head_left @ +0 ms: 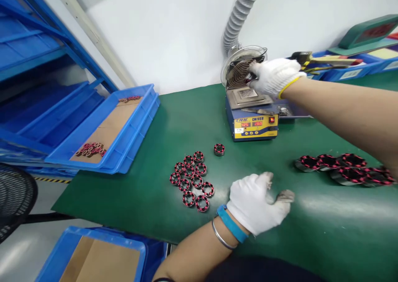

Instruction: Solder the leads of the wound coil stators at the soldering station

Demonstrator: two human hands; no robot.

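Observation:
My left hand point(258, 203), in a white glove with dirty fingertips, hovers over the green table with thumb and fingers apart and nothing between them. To its left lies a loose group of motor stators point(189, 172), short metal rings with black and pink inside. One single stator point(219, 149) lies apart, nearer the solder pot. My right hand point(275, 77), also gloved, is bent over the solder pot point(255, 124), in front of its round fan guard point(241, 73). Its fingers are pinched together; a small dark thing at the fingertips is too hidden to name.
More stators point(350, 174) stand in a cluster under my right forearm. A blue crate point(137, 126) with cardboard and small rings stands at the left. Another blue crate point(141, 253) is below the table edge. A grey hose point(239, 17) rises behind the pot; pliers point(329, 61) lie right.

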